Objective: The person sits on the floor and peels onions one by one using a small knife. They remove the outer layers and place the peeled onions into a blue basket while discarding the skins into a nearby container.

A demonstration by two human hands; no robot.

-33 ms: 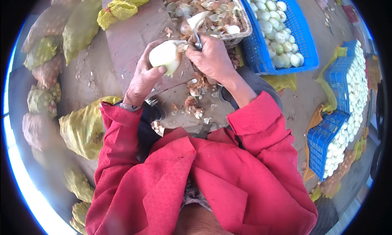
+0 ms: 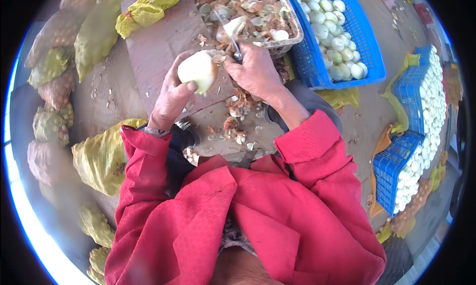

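Observation:
My left hand (image 2: 171, 94) is closed round a large peeled onion (image 2: 197, 69), white with a greenish tinge, its thumb pressed on the near side. Close by on the right, my right hand (image 2: 258, 71) grips a small knife (image 2: 237, 51); the thin blade points away from me, and the fingers cover the handle. A scrap of brown skin (image 2: 218, 60) shows between the onion and my right fingertips. Beyond the hands, a pale tub (image 2: 296, 33) holds onion peelings and a few white pieces.
A blue crate (image 2: 374, 47) of peeled onions stands at the far right. More blue crates (image 2: 389, 173), heaped with onions, line the right. Net sacks (image 2: 101, 158) fill the left, and a yellow net bag (image 2: 148, 10) lies on a board (image 2: 148, 52). Peelings (image 2: 233, 124) litter the floor.
The knife blade now shows longer and points farther away from me, over the tub. My left hand and the onion have shifted very slightly left.

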